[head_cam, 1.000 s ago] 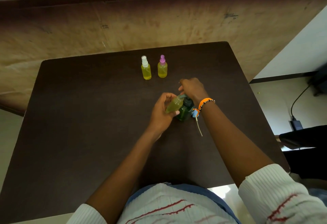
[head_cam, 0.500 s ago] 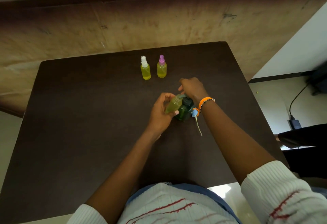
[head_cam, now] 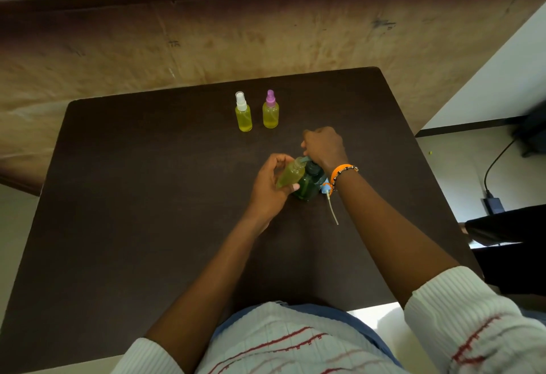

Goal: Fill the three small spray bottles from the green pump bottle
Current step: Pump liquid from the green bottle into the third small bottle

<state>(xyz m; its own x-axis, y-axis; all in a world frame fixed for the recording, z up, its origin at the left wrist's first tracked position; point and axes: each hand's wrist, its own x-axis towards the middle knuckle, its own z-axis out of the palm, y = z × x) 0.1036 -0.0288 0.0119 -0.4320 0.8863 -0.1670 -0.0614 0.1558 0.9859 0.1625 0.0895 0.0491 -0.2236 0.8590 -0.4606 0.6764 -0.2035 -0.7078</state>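
While our left hand (head_cam: 270, 187) grips the third small spray bottle (head_cam: 290, 176), tilted with its open neck up against the spout of the green pump bottle (head_cam: 308, 182), our right hand (head_cam: 323, 146) sits curled over the pump head; whether it clasps the head or merely presses it we cannot tell. To do this well, we judge we should keep the neck snug under the spout, press in slow full strokes, and watch the level so nothing runs over; the pump bottle's base should stay flat on the table (head_cam: 147, 196). Its blue spray cap (head_cam: 326, 189), with the dip tube trailing toward us, lies on the table just beside the pump bottle, ready to screw back on. Two spray bottles, the white-capped one (head_cam: 243, 112) and the purple-capped one (head_cam: 270, 109), stand upright side by side farther back, both yellow with liquid. Dark brown wood makes the tabletop; beyond it runs a worn tan wall (head_cam: 206, 42), and to the right a pale floor with a black cable (head_cam: 496, 163).
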